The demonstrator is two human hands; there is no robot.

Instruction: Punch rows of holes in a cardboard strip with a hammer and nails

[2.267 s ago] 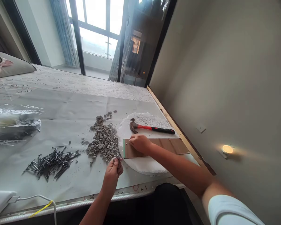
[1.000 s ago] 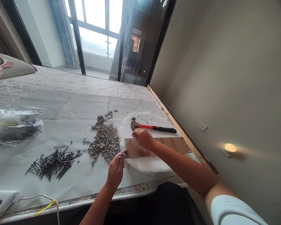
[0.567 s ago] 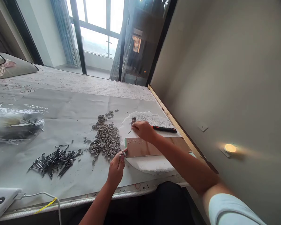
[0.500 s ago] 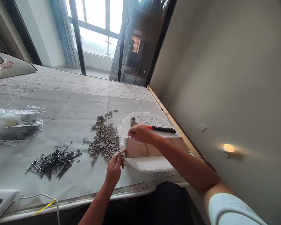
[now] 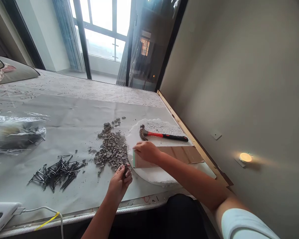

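Observation:
My left hand (image 5: 120, 181) is closed around several dark nails (image 5: 125, 170), just left of the cardboard strip and beside the gravel. Over the left end of the brown cardboard strip (image 5: 181, 154), my right hand (image 5: 147, 152) pinches a nail that its fingers now hide. The strip lies on a white foam slab (image 5: 151, 176) and has a green edge at its left end. A claw hammer (image 5: 161, 135) with a red and black handle rests on the foam behind my right hand. Loose nails (image 5: 57, 172) form a pile to the left.
Grey gravel (image 5: 112, 147) is heaped beside the foam. A clear plastic bag (image 5: 17, 132) with dark contents lies at left, and a white power bank (image 5: 2, 215) with a cable sits at the front left corner. A wooden rail (image 5: 179, 118) runs along the wall.
My right hand has dropped lower onto the strip, covering the nail and the rows of small dots seen before. My left hand has drawn back slightly, its fingers curling in around the nails.

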